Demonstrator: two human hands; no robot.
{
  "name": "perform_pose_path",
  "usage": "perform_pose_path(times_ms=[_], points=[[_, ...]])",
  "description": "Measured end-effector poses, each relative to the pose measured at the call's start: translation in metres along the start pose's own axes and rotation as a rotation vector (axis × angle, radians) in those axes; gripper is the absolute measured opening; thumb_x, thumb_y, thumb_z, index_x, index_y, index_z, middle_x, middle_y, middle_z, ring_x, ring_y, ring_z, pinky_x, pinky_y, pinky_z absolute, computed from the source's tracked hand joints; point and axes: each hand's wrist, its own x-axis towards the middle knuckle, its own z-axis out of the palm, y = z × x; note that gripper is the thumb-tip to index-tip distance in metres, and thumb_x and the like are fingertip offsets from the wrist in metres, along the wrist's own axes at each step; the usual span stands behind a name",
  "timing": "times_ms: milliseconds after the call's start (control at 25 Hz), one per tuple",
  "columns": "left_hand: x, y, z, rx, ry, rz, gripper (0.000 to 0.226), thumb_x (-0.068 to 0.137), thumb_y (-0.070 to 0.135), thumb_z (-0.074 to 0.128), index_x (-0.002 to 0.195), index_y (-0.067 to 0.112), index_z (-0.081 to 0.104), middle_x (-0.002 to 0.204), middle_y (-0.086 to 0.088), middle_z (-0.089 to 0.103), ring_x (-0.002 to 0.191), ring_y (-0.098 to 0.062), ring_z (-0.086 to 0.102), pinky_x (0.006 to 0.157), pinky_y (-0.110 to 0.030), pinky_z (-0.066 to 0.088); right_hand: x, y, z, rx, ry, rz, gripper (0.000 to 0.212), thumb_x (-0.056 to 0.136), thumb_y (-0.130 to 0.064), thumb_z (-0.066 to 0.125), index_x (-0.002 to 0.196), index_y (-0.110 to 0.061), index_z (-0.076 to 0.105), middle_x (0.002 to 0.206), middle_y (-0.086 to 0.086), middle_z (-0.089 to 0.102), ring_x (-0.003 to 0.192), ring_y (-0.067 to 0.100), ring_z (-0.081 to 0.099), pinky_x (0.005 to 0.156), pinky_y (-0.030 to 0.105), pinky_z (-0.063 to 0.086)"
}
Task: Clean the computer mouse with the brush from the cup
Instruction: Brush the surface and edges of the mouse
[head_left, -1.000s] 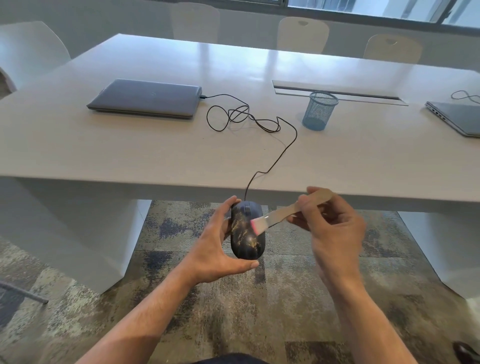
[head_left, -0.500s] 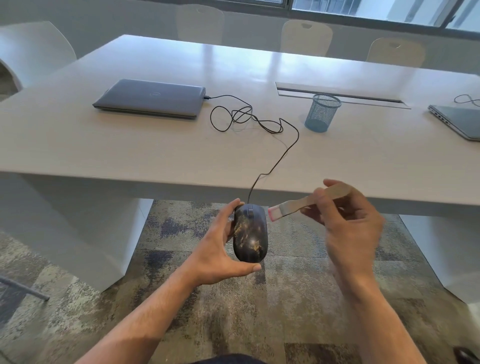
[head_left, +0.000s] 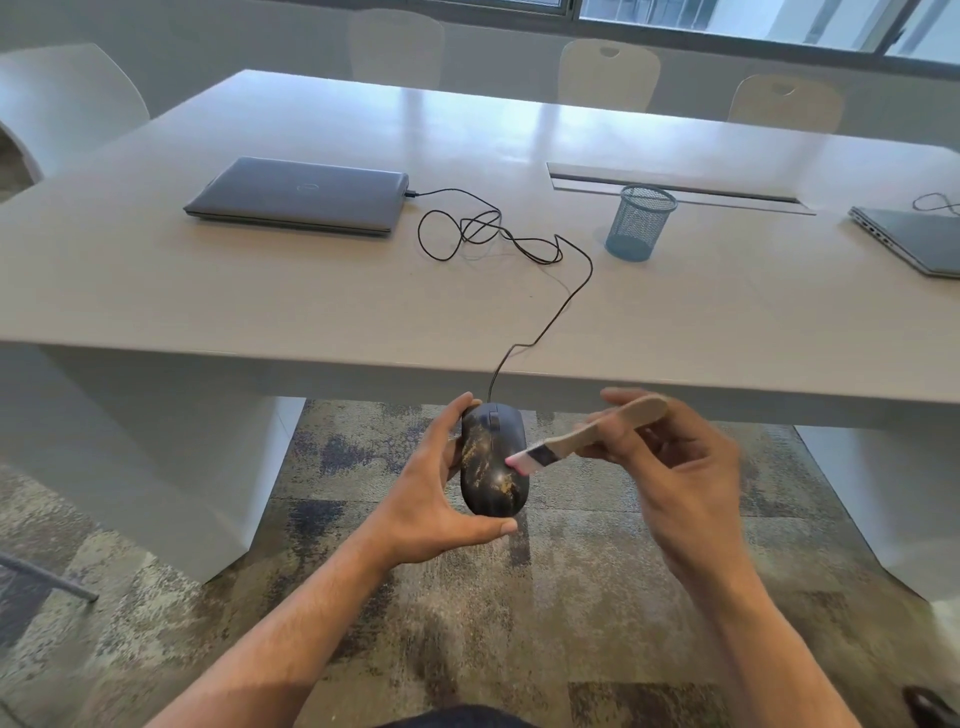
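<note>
Left hand (head_left: 431, 499) is cupped around the computer mouse (head_left: 493, 462), thumb curled under its near end, fingers wrapped up the left flank to the front edge, firmly grasping it. The forearm rises from the lower left, wrist bent so the mouse's top faces up, clear of the bench (head_left: 260, 291) and above the carpet (head_left: 363, 649). Right hand (head_left: 675, 467) pinches the wooden handle of the brush (head_left: 587, 436) between thumb and fingers, the other fingers loosely curled, the hand a little blurred. Its forearm comes in from the lower right. The brush slants down and leftward, and its pink bristle tip touches the right side of the mouse's top, about midway along. The mouse is dark with gold-brown streaks, sitting just in front of the bench's near edge. Its black cable (head_left: 545, 317) climbs from the mouse's front over the bench edge, loops in a tangle on the top and runs to a closed grey laptop (head_left: 296, 195) beyond and left of the mouse. The blue mesh cup (head_left: 641, 223) stands upright on the bench, beyond and right of the mouse, well apart from both hands. A second laptop (head_left: 914, 239) lies at the far right edge.
</note>
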Motion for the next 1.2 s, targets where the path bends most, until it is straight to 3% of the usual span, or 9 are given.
perform_pose_path(times_ms=[160, 320, 440, 520, 600, 760, 880, 1040, 1200], points=[[0.000, 0.001, -0.002, 0.008, 0.008, -0.015, 0.120, 0.056, 0.036, 0.095, 0.148, 0.048, 0.018, 0.147, 0.020, 0.037, 0.135, 0.007, 0.048, 0.118, -0.038, 0.038, -0.003, -0.001, -0.017, 0.090, 0.031, 0.029, 0.016, 0.076, -0.026, 0.078, 0.092, -0.027, 0.082, 0.086, 0.004, 0.080, 0.082, 0.020, 0.079, 0.079, 0.030, 0.062], [0.003, 0.005, 0.001, 0.015, 0.007, -0.014, 0.119, 0.055, 0.038, 0.095, 0.145, 0.052, 0.019, 0.153, 0.007, 0.037, 0.138, -0.001, 0.048, 0.118, -0.042, 0.039, -0.003, -0.004, -0.014, -0.093, -0.091, -0.204, 0.017, 0.085, -0.035, 0.080, 0.100, -0.027, 0.079, 0.097, -0.005, 0.080, 0.088, 0.016, 0.076, 0.082, 0.026, 0.059], [0.003, 0.003, 0.003, 0.017, 0.005, 0.000, 0.119, 0.056, 0.036, 0.096, 0.147, 0.048, 0.020, 0.152, 0.012, 0.039, 0.140, -0.005, 0.047, 0.120, -0.046, 0.037, -0.007, 0.005, -0.007, -0.256, -0.260, -0.357, 0.021, 0.084, -0.018, 0.078, 0.105, -0.017, 0.075, 0.103, -0.007, 0.078, 0.095, 0.013, 0.076, 0.084, 0.026, 0.059], [0.002, 0.002, 0.001, 0.033, 0.015, 0.001, 0.120, 0.057, 0.036, 0.096, 0.150, 0.043, 0.020, 0.150, 0.015, 0.040, 0.138, -0.004, 0.049, 0.119, -0.047, 0.037, -0.012, 0.009, -0.014, -0.268, -0.314, -0.362, 0.020, 0.082, -0.008, 0.076, 0.101, -0.014, 0.076, 0.101, -0.002, 0.078, 0.095, 0.016, 0.077, 0.085, 0.028, 0.059], [0.000, 0.000, 0.001, 0.036, 0.017, -0.014, 0.122, 0.057, 0.036, 0.096, 0.152, 0.038, 0.020, 0.151, 0.010, 0.041, 0.137, -0.005, 0.051, 0.118, -0.050, 0.039, -0.015, 0.006, -0.027, -0.241, -0.328, -0.316, 0.018, 0.082, -0.012, 0.077, 0.098, -0.019, 0.078, 0.098, -0.003, 0.079, 0.092, 0.019, 0.077, 0.083, 0.029, 0.060], [0.001, 0.000, 0.003, 0.033, 0.013, -0.038, 0.120, 0.055, 0.038, 0.096, 0.149, 0.046, 0.021, 0.148, 0.024, 0.039, 0.136, 0.001, 0.049, 0.118, -0.048, 0.038, -0.010, -0.012, -0.035, -0.075, -0.192, -0.161, 0.015, 0.084, -0.039, 0.079, 0.096, -0.030, 0.081, 0.094, -0.006, 0.081, 0.089, 0.017, 0.077, 0.082, 0.028, 0.060], [0.002, 0.000, 0.007, 0.071, -0.004, -0.034, 0.122, 0.056, 0.040, 0.094, 0.153, 0.042, 0.019, 0.139, 0.043, 0.039, 0.136, 0.007, 0.046, 0.122, -0.044, 0.033, -0.013, -0.007, -0.017, 0.028, -0.098, -0.035, 0.015, 0.082, -0.033, 0.081, 0.095, -0.025, 0.081, 0.090, 0.002, 0.080, 0.084, 0.018, 0.077, 0.080, 0.026, 0.061], [0.002, -0.002, 0.004, 0.061, 0.021, -0.047, 0.127, 0.056, 0.037, 0.095, 0.157, 0.032, 0.018, 0.151, 0.015, 0.040, 0.139, -0.004, 0.049, 0.121, -0.048, 0.035, -0.023, 0.006, -0.014, -0.085, 0.018, 0.046, 0.014, 0.082, -0.019, 0.077, 0.094, -0.023, 0.082, 0.086, 0.007, 0.080, 0.079, 0.022, 0.078, 0.077, 0.025, 0.062], [0.000, -0.006, 0.001, 0.033, 0.044, -0.059, 0.127, 0.055, 0.036, 0.097, 0.156, 0.036, 0.020, 0.152, 0.014, 0.040, 0.137, -0.006, 0.051, 0.117, -0.049, 0.040, -0.016, 0.004, -0.041, -0.022, 0.202, 0.058, 0.011, 0.083, -0.025, 0.078, 0.093, -0.022, 0.082, 0.085, 0.004, 0.080, 0.080, 0.022, 0.079, 0.079, 0.028, 0.063]])
